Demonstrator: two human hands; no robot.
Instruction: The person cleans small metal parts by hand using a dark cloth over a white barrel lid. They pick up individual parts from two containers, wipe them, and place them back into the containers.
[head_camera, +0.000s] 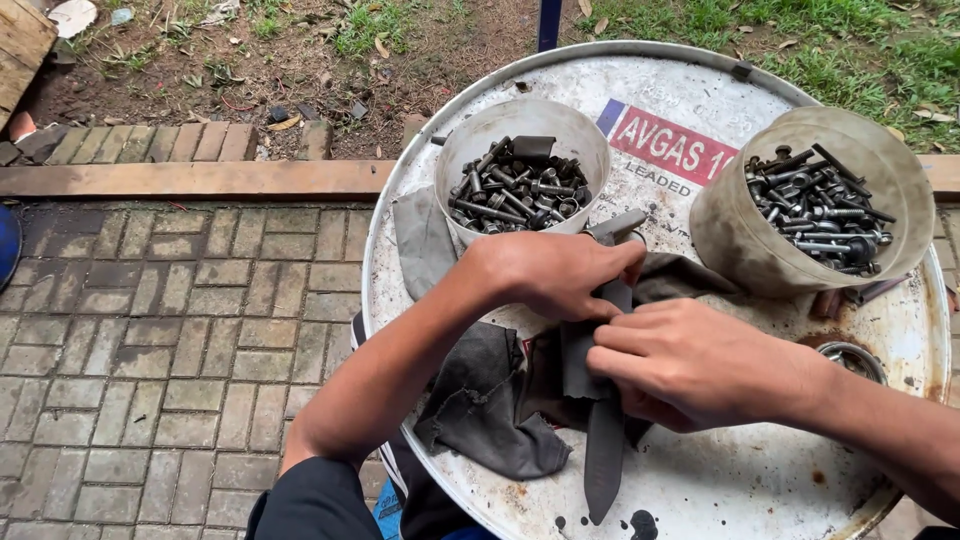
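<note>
My left hand (555, 272) is closed over the upper end of a long flat dark metal bar (605, 450), gripping it through a grimy dark grey rag (490, 400). My right hand (690, 365) is curled, fingers pinching a fold of the same rag against the bar's middle. The bar lies across the white, rust-flecked round lid of a metal drum (700, 480) that serves me as a tabletop, its lower end pointing back toward me, bare of cloth and near the drum's rim.

Beyond my hands stand two stained pale plastic tubs, both heaped with greasy dark bolts and nuts — the left tub (520, 125) just beyond my left knuckles, the right tub (740, 235) a little apart from my right wrist. A small metal ring (852, 355) lies by my right forearm.

The risks as I judge them: the bar looks oily, so it could slip through the cloth and slide off the near edge onto the brick paving (150, 330). A hard stroke upward could drive my left hand into the left tub and tip the bolts out. If the bar's edge is sharp — I cannot tell — a thin spot in the rag would not protect my fingers.
</note>
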